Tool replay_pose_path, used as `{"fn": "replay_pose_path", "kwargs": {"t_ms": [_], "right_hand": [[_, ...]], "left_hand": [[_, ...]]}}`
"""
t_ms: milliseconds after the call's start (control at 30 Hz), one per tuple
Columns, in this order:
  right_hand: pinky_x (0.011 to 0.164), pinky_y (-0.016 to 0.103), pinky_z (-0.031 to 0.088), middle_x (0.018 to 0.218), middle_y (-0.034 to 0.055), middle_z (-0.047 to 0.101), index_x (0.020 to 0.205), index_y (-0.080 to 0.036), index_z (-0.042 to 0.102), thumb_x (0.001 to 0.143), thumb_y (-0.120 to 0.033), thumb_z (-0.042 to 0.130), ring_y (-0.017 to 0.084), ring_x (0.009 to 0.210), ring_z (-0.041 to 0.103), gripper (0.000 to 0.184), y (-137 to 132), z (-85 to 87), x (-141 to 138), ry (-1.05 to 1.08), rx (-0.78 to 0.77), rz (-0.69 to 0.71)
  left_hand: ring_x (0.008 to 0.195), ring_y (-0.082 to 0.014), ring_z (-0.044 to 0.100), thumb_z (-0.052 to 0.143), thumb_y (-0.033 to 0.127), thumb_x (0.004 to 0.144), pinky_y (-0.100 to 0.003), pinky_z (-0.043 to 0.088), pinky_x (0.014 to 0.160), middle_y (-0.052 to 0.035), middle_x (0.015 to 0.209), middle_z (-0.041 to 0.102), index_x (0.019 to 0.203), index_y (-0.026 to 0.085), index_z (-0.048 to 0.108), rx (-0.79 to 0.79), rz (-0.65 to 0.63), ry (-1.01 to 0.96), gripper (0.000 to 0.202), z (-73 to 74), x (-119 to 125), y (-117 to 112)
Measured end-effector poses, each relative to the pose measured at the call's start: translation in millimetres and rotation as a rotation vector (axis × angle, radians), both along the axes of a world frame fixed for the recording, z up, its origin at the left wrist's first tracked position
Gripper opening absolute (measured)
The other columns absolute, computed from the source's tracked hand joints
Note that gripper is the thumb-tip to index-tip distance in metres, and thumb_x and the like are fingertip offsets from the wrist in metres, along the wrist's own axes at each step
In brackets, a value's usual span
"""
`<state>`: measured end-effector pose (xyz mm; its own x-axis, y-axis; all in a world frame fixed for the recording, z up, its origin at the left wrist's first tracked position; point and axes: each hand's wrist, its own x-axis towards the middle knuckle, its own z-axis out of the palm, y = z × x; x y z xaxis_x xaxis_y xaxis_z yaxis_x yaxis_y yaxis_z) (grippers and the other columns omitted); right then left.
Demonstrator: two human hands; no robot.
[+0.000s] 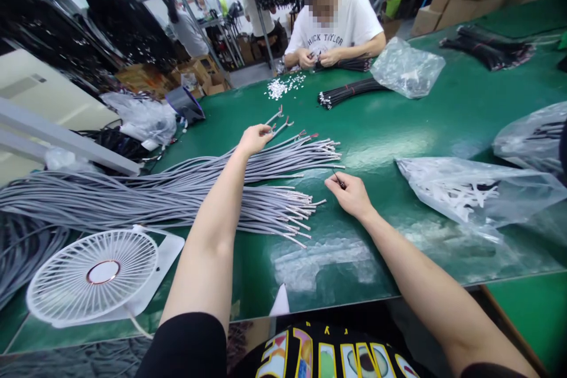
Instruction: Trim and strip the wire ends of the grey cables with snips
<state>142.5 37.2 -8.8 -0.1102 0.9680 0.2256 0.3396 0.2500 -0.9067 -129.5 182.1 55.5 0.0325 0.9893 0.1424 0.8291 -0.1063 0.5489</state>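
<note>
Many grey cables (292,159) lie in two bunches across the green table, their cut ends toward the right. My left hand (256,139) is over the far bunch, its fingers closed on a grey cable near the end. Beyond those fingers, a few cable ends (283,121) are split into thin wires, some of them reddish. My right hand (349,194) is closed in a pinch just right of the cable ends, apart from them. A small, thin, dark tool (340,182) sticks out of it; most of it is hidden by the fingers.
A white fan (95,274) stands at the near left. Plastic bags (469,192) with white pieces lie at right. Across the green table (336,130), a co-worker (334,29) handles black cables beside scattered small white parts (280,87) and a black cable bundle (349,92).
</note>
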Motion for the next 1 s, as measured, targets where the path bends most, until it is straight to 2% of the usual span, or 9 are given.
{"fn": "replay_pose_path", "kwargs": {"t_ms": [100, 200, 300, 400, 533, 667, 867, 933, 1000], "right_hand": [[0.054, 0.024, 0.029, 0.055, -0.0031, 0.043, 0.063, -0.017, 0.055, 0.079, -0.04, 0.053, 0.01, 0.054, 0.037, 0.028, -2, 0.9, -1, -0.011, 0.013, 0.009], [0.054, 0.024, 0.029, 0.054, -0.0037, 0.042, 0.063, -0.017, 0.055, 0.078, -0.039, 0.053, 0.009, 0.053, 0.036, 0.026, -3, 1.1, -2, -0.004, 0.01, 0.007], [0.054, 0.024, 0.029, 0.054, -0.0037, 0.041, 0.063, -0.017, 0.055, 0.077, -0.039, 0.053, 0.009, 0.053, 0.035, 0.026, -3, 0.2, -2, -0.002, 0.008, 0.012], [0.055, 0.025, 0.029, 0.054, -0.0033, 0.042, 0.063, -0.017, 0.055, 0.076, -0.04, 0.053, 0.01, 0.054, 0.036, 0.027, -2, -1.7, -2, -0.013, 0.005, 0.008], [0.056, 0.025, 0.029, 0.055, -0.003, 0.042, 0.062, -0.017, 0.054, 0.075, -0.042, 0.052, 0.01, 0.054, 0.036, 0.028, 0, -4.4, 0, -0.017, -0.002, -0.012], [0.056, 0.025, 0.029, 0.055, -0.0029, 0.042, 0.061, -0.018, 0.053, 0.075, -0.043, 0.052, 0.01, 0.054, 0.036, 0.029, 1, -6.8, -1, -0.016, -0.005, -0.005], [0.055, 0.025, 0.028, 0.054, -0.0027, 0.042, 0.059, -0.018, 0.051, 0.077, -0.044, 0.051, 0.011, 0.054, 0.037, 0.032, -1, -11.0, -7, -0.04, -0.005, 0.051], [0.054, 0.025, 0.027, 0.054, -0.0028, 0.041, 0.058, -0.018, 0.05, 0.078, -0.043, 0.05, 0.011, 0.055, 0.037, 0.032, -1, -11.7, -8, -0.051, -0.016, 0.059], [0.054, 0.025, 0.027, 0.055, -0.0028, 0.041, 0.058, -0.018, 0.049, 0.079, -0.043, 0.049, 0.01, 0.055, 0.037, 0.033, -1, -11.1, -8, -0.056, -0.027, 0.07]], "left_hand": [[0.091, -0.0189, 0.064, 0.059, 0.027, 0.081, -0.03, 0.048, 0.088, -0.0099, 0.101, 0.072, 0.105, 0.01, 0.069, 0.074, -0.033, -0.084, 0.031, -5.1, -5, -42], [0.087, -0.0187, 0.065, 0.06, 0.035, 0.08, -0.029, 0.049, 0.084, -0.0072, 0.097, 0.073, 0.099, 0.013, 0.071, 0.024, -0.154, -0.095, 0.031, -5.1, -6, -83], [0.086, -0.0195, 0.066, 0.059, 0.033, 0.08, -0.029, 0.049, 0.081, -0.0054, 0.094, 0.073, 0.094, 0.016, 0.073, -0.082, -0.248, 0.101, 0.026, -13.4, -2, -107], [0.092, -0.022, 0.064, 0.058, 0.028, 0.081, -0.031, 0.048, 0.083, -0.0057, 0.097, 0.072, 0.094, 0.019, 0.073, -0.075, -0.255, 0.364, 0.022, -27.5, 7, -113], [0.107, -0.0266, 0.056, 0.059, 0.031, 0.083, -0.037, 0.044, 0.093, -0.0104, 0.109, 0.066, 0.104, 0.019, 0.07, 0.048, -0.148, 0.461, 0.028, -40.0, 15, -99], [0.12, -0.0281, 0.05, 0.055, 0.038, 0.086, -0.041, 0.041, 0.1, -0.0124, 0.128, 0.056, 0.124, 0.019, 0.058, 0.102, -0.025, 0.416, 0.043, -39.4, 6, -66], [0.141, -0.0309, 0.026, 0.035, 0.046, 0.092, -0.054, 0.028, 0.11, -0.0156, 0.152, 0.032, 0.144, 0.015, 0.035, -0.061, 0.226, 0.51, 0.061, -31.3, -38, -9], [0.141, -0.0347, 0.027, 0.032, 0.046, 0.092, -0.06, 0.028, 0.107, -0.0188, 0.151, 0.032, 0.146, 0.012, 0.032, -0.113, 0.249, 0.506, 0.063, -32.9, -53, 3], [0.134, -0.0378, 0.038, 0.029, 0.048, 0.092, -0.061, 0.034, 0.102, -0.021, 0.146, 0.04, 0.145, 0.011, 0.034, -0.175, 0.249, 0.498, 0.065, -36.8, -63, 10]]}}
